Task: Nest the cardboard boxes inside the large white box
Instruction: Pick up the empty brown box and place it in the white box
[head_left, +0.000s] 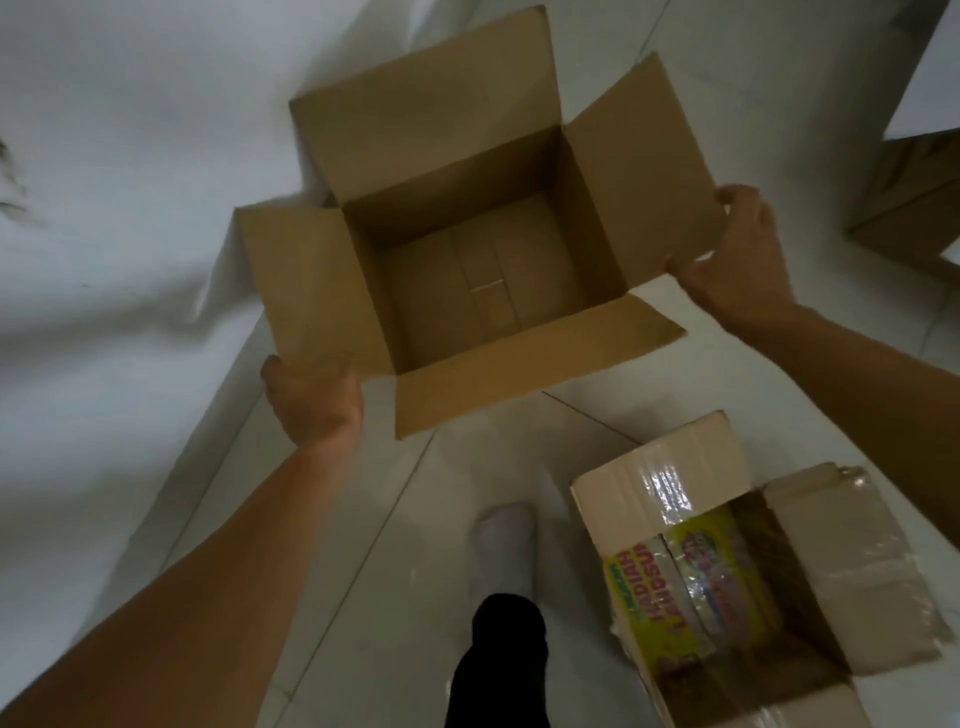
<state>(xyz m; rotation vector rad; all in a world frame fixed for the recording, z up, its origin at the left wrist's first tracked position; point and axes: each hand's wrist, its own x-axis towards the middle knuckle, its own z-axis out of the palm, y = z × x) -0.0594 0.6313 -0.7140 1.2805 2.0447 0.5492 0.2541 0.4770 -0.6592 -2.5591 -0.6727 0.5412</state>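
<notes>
The left hand (311, 397) is gripping the near corner of the left flap (306, 280) of an open brown cardboard box (467, 270), its fingers curling under the flap and out of sight. The right hand (737, 260) is pinching the outer edge of the right flap (644, 171), thumb on top and fingers wrapping round the rim. Both bare forearms are reaching in from the bottom corners.

The box is sitting at the centre of the view, mouth facing up, with all four flaps spreading outward: the far flap (431, 88) is pointing to twelve o'clock and the near flap (530, 364) to five o'clock. Its inside is showing only the seams of the bottom flaps. Whether it is resting on the tiled floor (363, 519) or being held above it cannot be told.

A broad white surface (104, 234) is filling the nine-to-eleven o'clock side, with the box's left flap overlapping its edge; whether this is the large white box is unclear.

At five o'clock a second, taped cardboard box (665, 483) is lying open on the floor, showing a colourful printed panel (649, 587) inside. At two o'clock another brown box (914, 192) is standing well apart, with a white sheet (930, 78) above it.

At six o'clock a foot in a white sock (506, 545) is showing below a black trouser leg (498, 665).
</notes>
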